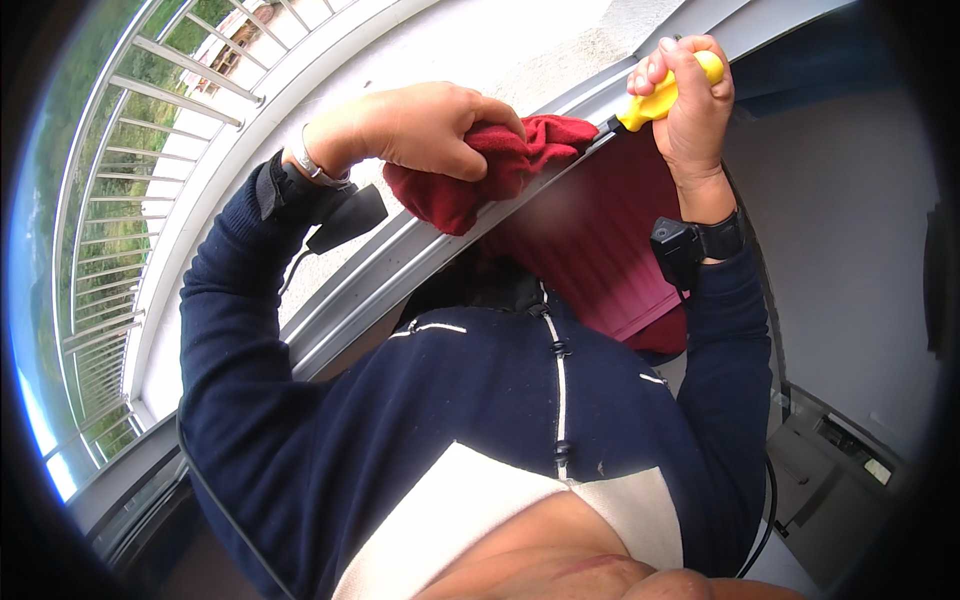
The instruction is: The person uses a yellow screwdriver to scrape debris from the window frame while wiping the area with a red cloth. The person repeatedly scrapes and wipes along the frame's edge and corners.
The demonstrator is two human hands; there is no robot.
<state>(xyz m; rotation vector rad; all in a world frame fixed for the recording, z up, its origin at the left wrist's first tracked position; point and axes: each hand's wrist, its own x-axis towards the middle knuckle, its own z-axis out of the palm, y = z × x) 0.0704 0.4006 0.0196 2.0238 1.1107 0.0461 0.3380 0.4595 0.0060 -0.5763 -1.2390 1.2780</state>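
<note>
My left hand (427,129) is closed around a bunched dark red cloth (510,166), which lies over the metal track of a window sill (390,255). In my right hand (694,105) is a screwdriver with a yellow handle (656,101), gripped in the fist. Its short visible shaft slants down along the track toward the cloth's right end. The cloth hides the tip, so I cannot tell what it touches. Both hands are at the track, the right one farther along it.
Beyond the track is a white ledge (555,45) with a metal railing (169,90) at its outer edge. Below the track, on the inner side, hangs a ribbed red surface (600,225). A grey wall (840,225) is at the right. Cables run along both sleeves.
</note>
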